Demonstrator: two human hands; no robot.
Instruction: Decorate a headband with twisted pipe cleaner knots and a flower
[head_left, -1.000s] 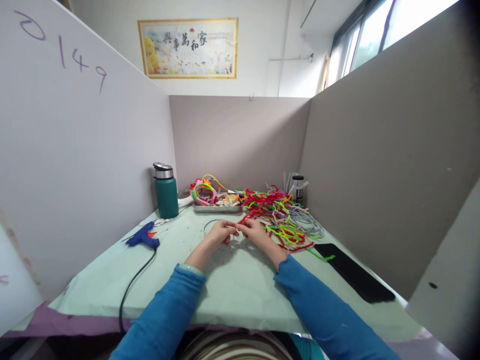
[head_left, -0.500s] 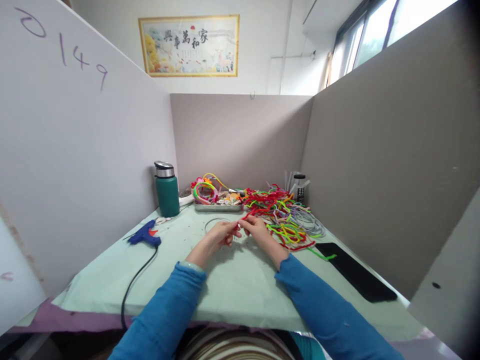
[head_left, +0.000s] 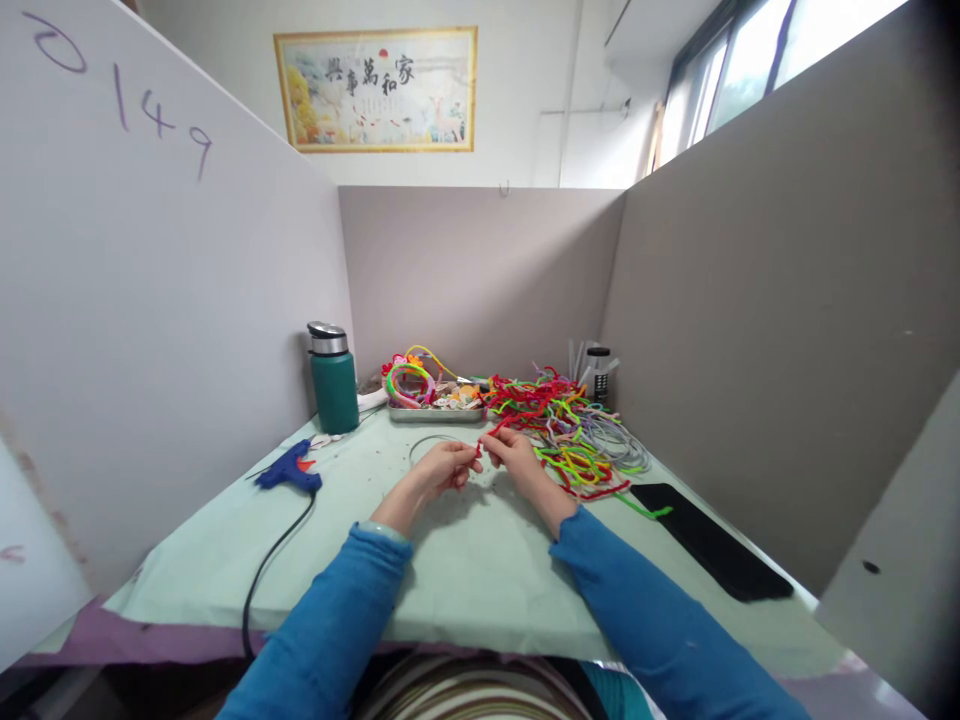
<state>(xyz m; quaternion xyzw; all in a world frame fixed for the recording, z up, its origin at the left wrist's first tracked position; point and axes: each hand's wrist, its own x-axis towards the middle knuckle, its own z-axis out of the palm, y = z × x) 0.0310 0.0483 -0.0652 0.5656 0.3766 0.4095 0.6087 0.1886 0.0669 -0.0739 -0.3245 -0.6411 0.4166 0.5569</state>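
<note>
Over the middle of the table, my left hand [head_left: 448, 468] is closed in a pinch on a short bit of red pipe cleaner [head_left: 478, 452]. Close on its right, my right hand [head_left: 516, 460] pinches the same red fuzzy stem between thumb and forefinger. One length of the stem slants up past the right fingertips toward the pile behind. How it is bent between the fingers is too small to make out. On the table behind my left hand lies a thin grey loop [head_left: 421, 442], partly hidden by that hand.
A tangled pile of coloured pipe cleaners [head_left: 551, 405] lies beyond my right hand. Behind stands a metal tray [head_left: 435, 415] of small craft pieces. At left are a green bottle [head_left: 335, 392] and a corded blue glue gun [head_left: 291, 468]. A black phone-like slab [head_left: 712, 545] lies right.
My fingertips have drawn slightly apart, and a small red end now shows at my left fingers. Both hands stay in nearly the same place.
</note>
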